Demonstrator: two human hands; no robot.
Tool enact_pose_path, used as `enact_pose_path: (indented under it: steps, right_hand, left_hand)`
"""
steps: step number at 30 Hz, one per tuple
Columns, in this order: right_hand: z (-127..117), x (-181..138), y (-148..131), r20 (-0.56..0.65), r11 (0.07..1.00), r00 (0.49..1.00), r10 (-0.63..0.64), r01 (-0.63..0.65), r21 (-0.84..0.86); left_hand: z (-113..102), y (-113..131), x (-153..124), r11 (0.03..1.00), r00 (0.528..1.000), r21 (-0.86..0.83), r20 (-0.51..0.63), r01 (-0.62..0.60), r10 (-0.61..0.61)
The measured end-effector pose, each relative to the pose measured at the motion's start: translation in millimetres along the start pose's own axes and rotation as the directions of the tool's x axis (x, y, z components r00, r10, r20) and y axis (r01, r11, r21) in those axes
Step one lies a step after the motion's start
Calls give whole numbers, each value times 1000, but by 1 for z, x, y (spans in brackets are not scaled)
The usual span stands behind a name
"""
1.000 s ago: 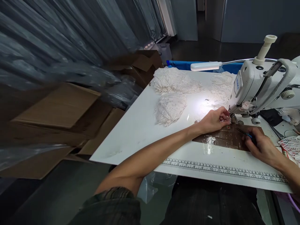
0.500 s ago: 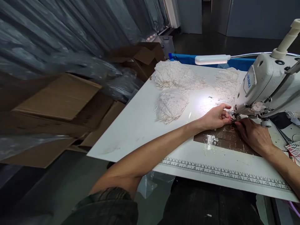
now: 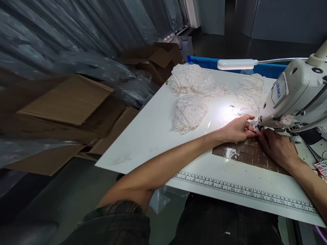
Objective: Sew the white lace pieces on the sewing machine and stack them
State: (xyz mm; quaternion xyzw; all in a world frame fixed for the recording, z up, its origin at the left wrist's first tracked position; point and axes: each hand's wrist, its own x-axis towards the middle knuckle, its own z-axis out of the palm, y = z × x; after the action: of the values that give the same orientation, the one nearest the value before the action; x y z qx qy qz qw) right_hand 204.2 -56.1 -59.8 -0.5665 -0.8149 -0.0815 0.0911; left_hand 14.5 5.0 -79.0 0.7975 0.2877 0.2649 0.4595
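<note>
A white sewing machine stands at the right of the table. Close to its needle area, my left hand is closed in a pinch, its index finger stretched toward the machine. My right hand is closed too, its fingertips almost meeting those of the left below the machine head. Whatever lies between the fingers is too small and hidden to name. White lace fabric lies behind the needle area, lit by the lamp. A brown sheet is under both hands.
Lace piles and a smaller lace heap lie on the white table. A lamp reaches over its back. A printed ruler runs along the front edge. Cardboard boxes stand at the left. Scissors lie at right.
The view has shifted slightly, so the machine sits lower and further right. Both hands stay by the needle area, their fingertips a little closer together.
</note>
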Motion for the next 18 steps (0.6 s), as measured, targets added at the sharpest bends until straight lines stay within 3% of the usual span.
enact_pose_path:
  steps: [5, 8, 12, 15, 18]
  right_hand:
    - [-3, 8, -6, -27, 996, 996, -87, 87, 2]
    - [-3, 7, -6, -47, 997, 997, -66, 68, 39]
    - [-10, -11, 7, -11, 985, 999, -49, 50, 163]
    - [-18, -26, 25, -43, 971, 993, -111, 118, 207]
    - [-24, -30, 42, -148, 985, 986, -73, 94, 143]
  left_hand:
    - [0, 0, 0, 1000, 1000, 9, -11, -11, 11]
    - [-1, 8, -1, 1000, 1000, 21, -18, -6, 7]
    - [-14, 31, -11, 968, 994, 226, 57, -108, 97]
    - [-29, 46, -19, 827, 968, 507, 76, -243, 238]
    - [-35, 49, -21, 664, 959, 720, 5, -200, 284]
